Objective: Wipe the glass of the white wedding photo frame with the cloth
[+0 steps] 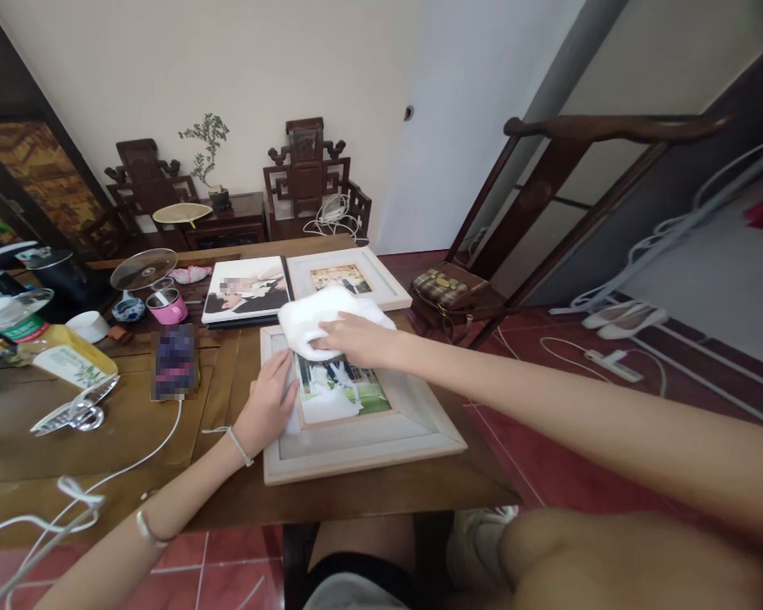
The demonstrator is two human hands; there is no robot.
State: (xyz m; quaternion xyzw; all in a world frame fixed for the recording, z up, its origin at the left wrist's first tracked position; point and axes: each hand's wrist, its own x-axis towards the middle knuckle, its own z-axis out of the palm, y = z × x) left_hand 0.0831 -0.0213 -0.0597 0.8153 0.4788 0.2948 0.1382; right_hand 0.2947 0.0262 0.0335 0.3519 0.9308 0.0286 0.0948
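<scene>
The fingers [331,330] of the right hand [362,341] are bent and grip a bunched-up white cloth [324,307]. Some of the fingertips are hidden in its folds. The cloth sits over the top part of a big pale picture frame [413,445], which lies flat on a brown wooden table [216,483], close to the edge near the person. The left hand [270,398] has its fingers out nearly straight, and they rest on the left side of the frame. In the frame is a photo [340,398] with green grass and white clothes in it; the cloth and the right hand hide its top.

Just behind is a white picture frame [391,284] with a smaller photo in it. To its left lies a picture panel [247,288] with a dark edge. More to the left are a pink mug [169,309], a blurred phone [174,364] with a white cable [165,449] going into it, a clear hair claw clip [80,413], and a bottle of yellow liquid [67,354] lying tipped over. A checked handbag [442,288] sits on a wooden chair [540,186] past the table.
</scene>
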